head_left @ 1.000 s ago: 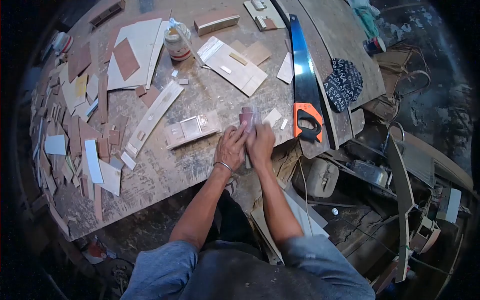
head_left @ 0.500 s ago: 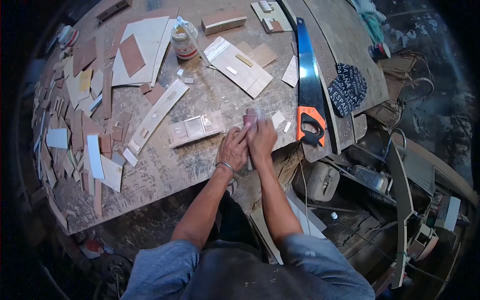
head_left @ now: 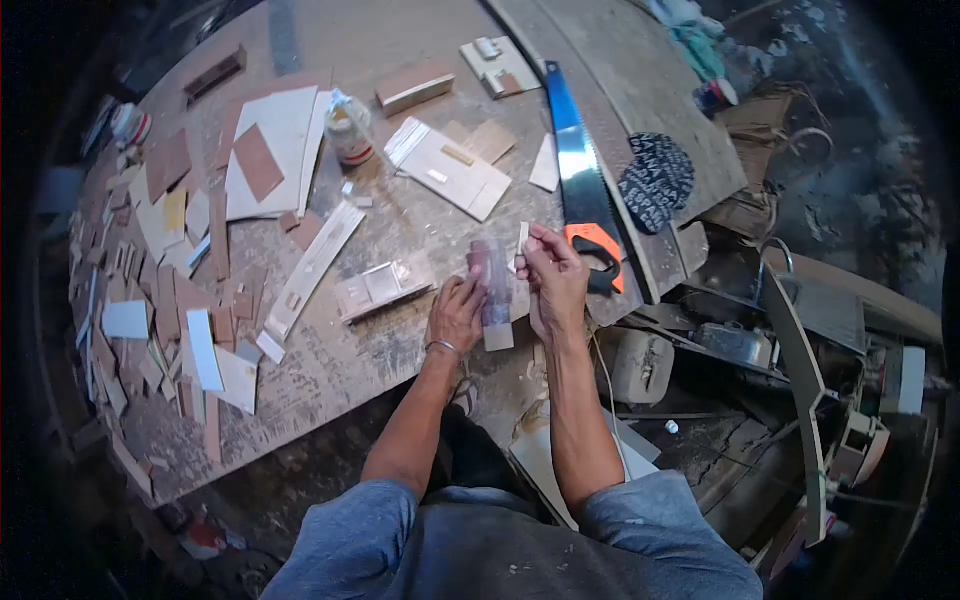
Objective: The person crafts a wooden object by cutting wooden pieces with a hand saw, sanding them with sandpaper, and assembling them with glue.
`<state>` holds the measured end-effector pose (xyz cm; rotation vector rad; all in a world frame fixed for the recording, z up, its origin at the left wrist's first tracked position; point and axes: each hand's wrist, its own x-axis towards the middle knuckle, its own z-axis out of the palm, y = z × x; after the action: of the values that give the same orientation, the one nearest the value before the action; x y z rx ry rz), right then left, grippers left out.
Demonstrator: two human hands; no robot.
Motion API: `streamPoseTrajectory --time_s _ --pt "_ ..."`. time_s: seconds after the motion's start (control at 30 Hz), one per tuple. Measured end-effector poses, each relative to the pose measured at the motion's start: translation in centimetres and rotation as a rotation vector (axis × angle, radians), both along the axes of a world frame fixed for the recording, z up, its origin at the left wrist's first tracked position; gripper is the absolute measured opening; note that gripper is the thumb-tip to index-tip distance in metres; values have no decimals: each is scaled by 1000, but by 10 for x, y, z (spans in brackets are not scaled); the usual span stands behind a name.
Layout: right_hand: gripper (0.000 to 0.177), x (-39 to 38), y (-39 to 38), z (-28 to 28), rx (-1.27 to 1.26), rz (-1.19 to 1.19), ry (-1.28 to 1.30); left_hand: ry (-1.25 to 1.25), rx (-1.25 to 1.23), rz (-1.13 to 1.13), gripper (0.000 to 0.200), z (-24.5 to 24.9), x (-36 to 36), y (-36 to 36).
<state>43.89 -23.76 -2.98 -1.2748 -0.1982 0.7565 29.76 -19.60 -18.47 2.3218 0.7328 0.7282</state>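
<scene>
Pale piece is being clamped in fingers of right hand; reddish strip is being touched by left hand, finger closure indeterminable.

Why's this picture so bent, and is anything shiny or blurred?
Head view: corners go black and the tabletop bows at left, probably a wide lens; head view: glare brightens the saw blade; head view: the right hand looks fairly sharp.

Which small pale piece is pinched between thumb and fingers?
The small strip in the right hand; the two small blocks on the pale board lie untouched.
</scene>
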Motion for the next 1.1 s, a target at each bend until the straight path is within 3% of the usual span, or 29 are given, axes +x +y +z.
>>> streamPoseTrajectory --time_s 0.2,0.53,0.63,0.73,0.87,1.1 --pt "32 5 -24 48 324 83 160 -17 40 -11 31 -5 0 -1" --pt "24 13 -40 53 310 106 128 -2 70 -6 31 -1 2 -2" --pt "23 13 -38 25 118 21 0 11 61 -7 31 -1 1 -2" --pt "22 23 -31 -27 -324 69 -526 8 42 -9 31 -1 2 -2" --pt "19 3 -19 -84 -656 166 -1125 -17 28 7 36 -2 2 -2" --pt "11 -28 -10 -132 -675 142 -1184 11 1 -12 49 -5 -2 0"
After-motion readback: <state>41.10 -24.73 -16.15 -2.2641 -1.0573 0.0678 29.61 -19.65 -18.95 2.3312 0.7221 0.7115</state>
